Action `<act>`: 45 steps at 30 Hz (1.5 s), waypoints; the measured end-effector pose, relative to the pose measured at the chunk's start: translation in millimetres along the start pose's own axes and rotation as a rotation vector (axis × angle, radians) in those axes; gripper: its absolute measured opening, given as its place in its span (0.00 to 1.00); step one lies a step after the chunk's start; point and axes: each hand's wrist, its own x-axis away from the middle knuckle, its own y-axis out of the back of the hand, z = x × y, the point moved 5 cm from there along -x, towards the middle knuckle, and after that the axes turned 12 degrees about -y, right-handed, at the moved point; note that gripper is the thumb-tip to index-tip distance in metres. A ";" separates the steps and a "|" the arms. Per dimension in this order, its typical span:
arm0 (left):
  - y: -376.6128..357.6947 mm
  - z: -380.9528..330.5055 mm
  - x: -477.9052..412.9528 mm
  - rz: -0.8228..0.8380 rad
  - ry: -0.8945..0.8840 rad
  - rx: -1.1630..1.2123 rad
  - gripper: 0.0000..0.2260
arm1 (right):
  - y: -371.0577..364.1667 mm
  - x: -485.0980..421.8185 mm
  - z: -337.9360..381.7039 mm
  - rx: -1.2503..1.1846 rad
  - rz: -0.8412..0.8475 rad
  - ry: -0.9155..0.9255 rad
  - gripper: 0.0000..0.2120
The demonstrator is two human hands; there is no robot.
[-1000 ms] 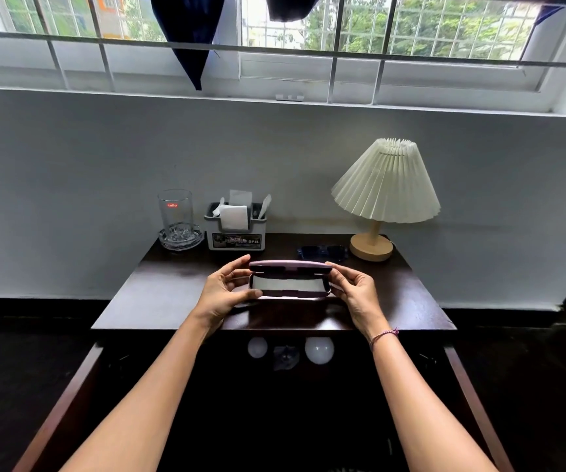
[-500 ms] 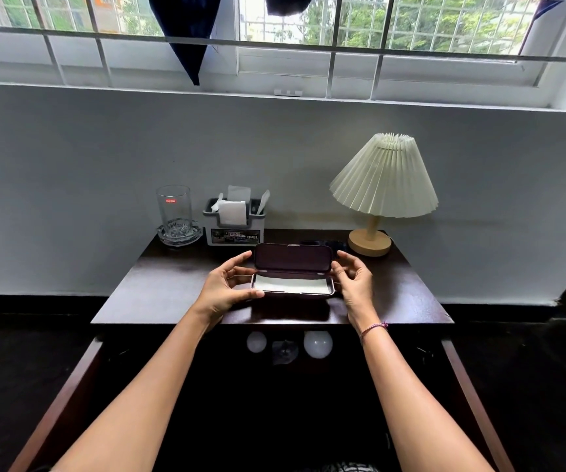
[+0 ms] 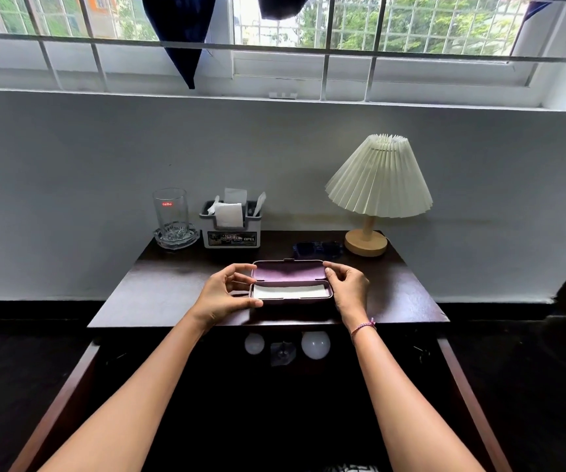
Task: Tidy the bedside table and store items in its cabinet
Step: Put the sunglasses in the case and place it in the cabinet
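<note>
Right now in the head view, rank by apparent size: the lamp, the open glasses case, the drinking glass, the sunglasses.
1. lamp, clearly largest.
2. glasses case, open, nearer the camera.
3. drinking glass and sunglasses: too close to rank; the sunglasses are dark and partly hidden behind the case.

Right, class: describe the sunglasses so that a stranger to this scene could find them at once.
Start at the pleated lamp on the dark bedside table. Just left of its round wooden base lie the sunglasses, behind the open purple case. They are the only dark, folded, two-lensed thing there.
</note>
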 end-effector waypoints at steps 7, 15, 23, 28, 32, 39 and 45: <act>2.3 2.1 0.3 -0.035 0.015 0.006 0.26 | -4.2 0.5 2.6 0.129 0.010 0.010 0.10; 2.2 -0.8 1.0 -0.052 0.022 0.028 0.24 | -5.3 3.7 3.9 0.139 0.006 0.056 0.11; 0.9 -4.4 1.1 -0.070 0.025 0.022 0.25 | -6.1 5.3 4.6 0.155 -0.001 0.089 0.09; 2.7 -3.9 1.1 -0.078 0.033 0.035 0.24 | -5.9 5.1 5.9 0.152 0.008 0.102 0.08; 2.9 -4.9 0.9 -0.091 0.037 0.043 0.23 | -4.2 2.3 4.6 0.110 0.013 0.061 0.07; 3.7 -4.6 0.1 -0.085 0.038 0.046 0.23 | -0.4 -25.5 30.4 0.200 -0.052 0.192 0.06; 2.6 -4.1 -1.3 -0.089 0.031 0.044 0.23 | -16.9 -61.2 55.8 0.558 -0.003 0.367 0.08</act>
